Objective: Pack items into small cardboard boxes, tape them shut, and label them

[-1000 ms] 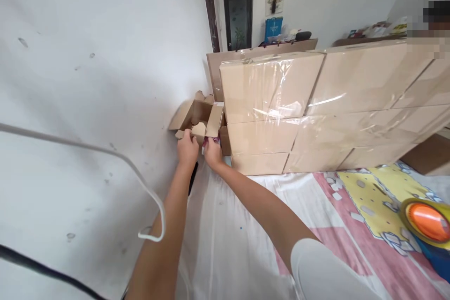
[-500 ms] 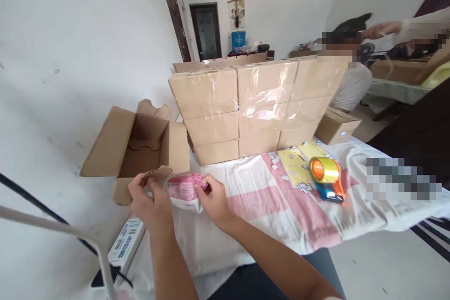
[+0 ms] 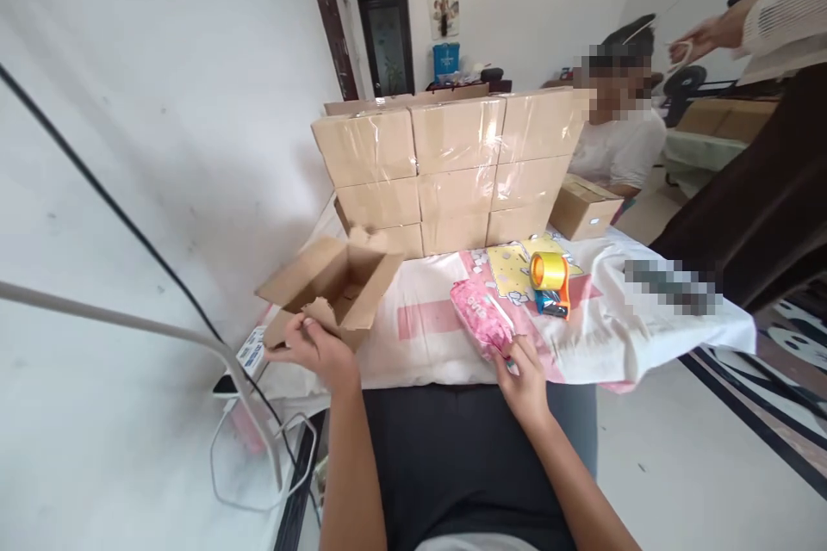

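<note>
My left hand point(image 3: 323, 353) grips a flap of an open cardboard box point(image 3: 362, 310) at the left of the table; the box's flaps stand spread and its visible inside is bare. Between the fingers of my right hand point(image 3: 522, 374) is one end of a pink plastic-wrapped packet point(image 3: 479, 317), which lies on or just over the cloth near the front edge. White lettering shows on the packet's upper side. Just beyond it sits a tape dispenser point(image 3: 552, 303) with a roll of yellow tape point(image 3: 548, 270).
Stacked closed cartons point(image 3: 452, 176) form a wall along the table's back. A smaller carton point(image 3: 585, 207) stands right of them. One person sits behind; another person's hand point(image 3: 707, 39) reaches in at right. A metal pole point(image 3: 129, 317) and cable are at left.
The pink packet has moved right, away from the box, with my right hand. My left hand has shifted the box rightward, and the view has shifted too.
</note>
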Demonstrator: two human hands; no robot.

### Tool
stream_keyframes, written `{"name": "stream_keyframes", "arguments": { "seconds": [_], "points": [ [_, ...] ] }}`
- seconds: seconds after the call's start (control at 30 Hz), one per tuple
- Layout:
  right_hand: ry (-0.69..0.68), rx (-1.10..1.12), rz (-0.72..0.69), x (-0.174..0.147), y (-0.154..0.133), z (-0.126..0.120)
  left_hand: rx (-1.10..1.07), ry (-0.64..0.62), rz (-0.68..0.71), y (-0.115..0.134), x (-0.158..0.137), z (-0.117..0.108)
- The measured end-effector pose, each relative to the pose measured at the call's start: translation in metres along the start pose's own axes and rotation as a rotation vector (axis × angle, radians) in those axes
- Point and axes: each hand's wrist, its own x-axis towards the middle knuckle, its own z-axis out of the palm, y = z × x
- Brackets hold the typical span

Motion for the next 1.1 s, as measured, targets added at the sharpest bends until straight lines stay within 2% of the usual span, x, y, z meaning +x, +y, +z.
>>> {"name": "stream_keyframes", "arguments": {
  "seconds": [0.07, 0.1, 0.27, 0.4, 0.63, 0.8, 0.87, 0.97, 1.03, 1.1],
  "points": [
    [0.016, -0.025, 0.038, -0.007, 0.007, -0.008, -0.038, 0.131, -0.038, -0.005, -0.006, 0.002],
    [0.031, -0.044, 0.067, -0.009, 0.01, -0.011, -0.066, 0.142, -0.062, -0.008, -0.007, 0.002],
    [0.115, -0.092, 0.212, -0.001, 0.026, -0.02, -0.146, 0.035, -0.148, -0.035, -0.008, 0.0],
    [0.105, -0.005, 0.303, 0.005, 0.034, -0.02, -0.173, -0.012, -0.163, -0.049, -0.005, -0.002],
    [0.035, 0.094, 0.376, 0.005, 0.046, -0.006, -0.165, -0.053, -0.163, -0.044, -0.002, 0.0],
    [0.054, 0.198, 0.562, 0.014, 0.051, 0.0, -0.147, -0.163, -0.18, -0.037, -0.006, 0.003],
    [0.117, 0.3, 0.688, 0.018, 0.051, 0.0, -0.144, -0.216, -0.197, -0.035, -0.008, 0.006],
    [0.267, 0.637, 0.839, 0.027, 0.044, -0.004, -0.143, -0.306, -0.218, -0.032, -0.011, 0.015],
    [0.298, 0.835, 0.857, 0.035, 0.036, -0.013, -0.146, -0.395, -0.225, -0.031, -0.016, 0.021],
    [0.239, 0.935, 0.809, 0.043, 0.025, -0.027, -0.151, -0.503, -0.227, -0.029, -0.025, 0.023]
  ]
}}
